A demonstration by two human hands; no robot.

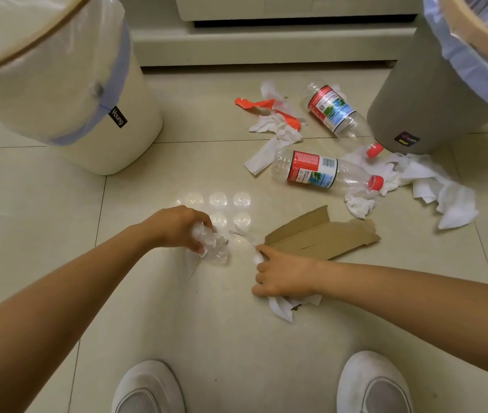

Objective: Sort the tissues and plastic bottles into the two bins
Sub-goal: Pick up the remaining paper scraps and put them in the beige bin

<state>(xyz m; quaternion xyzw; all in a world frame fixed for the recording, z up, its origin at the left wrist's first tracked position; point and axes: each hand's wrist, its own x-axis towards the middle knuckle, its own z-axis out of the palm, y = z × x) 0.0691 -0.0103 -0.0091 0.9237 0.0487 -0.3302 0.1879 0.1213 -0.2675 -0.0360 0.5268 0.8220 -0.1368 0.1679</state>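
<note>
Looking down through the head camera, I see my left hand [177,226] curled round a crumpled clear plastic bottle [214,244] just above the tiled floor [43,219], near its middle. My right hand [284,274] pinches a white tissue [284,307], part of it poking out by the fingers and part trailing under the palm. A torn piece of cardboard [323,234] lies just beyond that hand. Farther toward the floor's far right, two labelled bottles with red caps [323,171] [335,113] lie on their sides among loose tissues [433,186] and a red wrapper [266,107]. A cream bin [111,138] stands at far left, a grey bin [415,93] at far right, both lined with bags.
</note>
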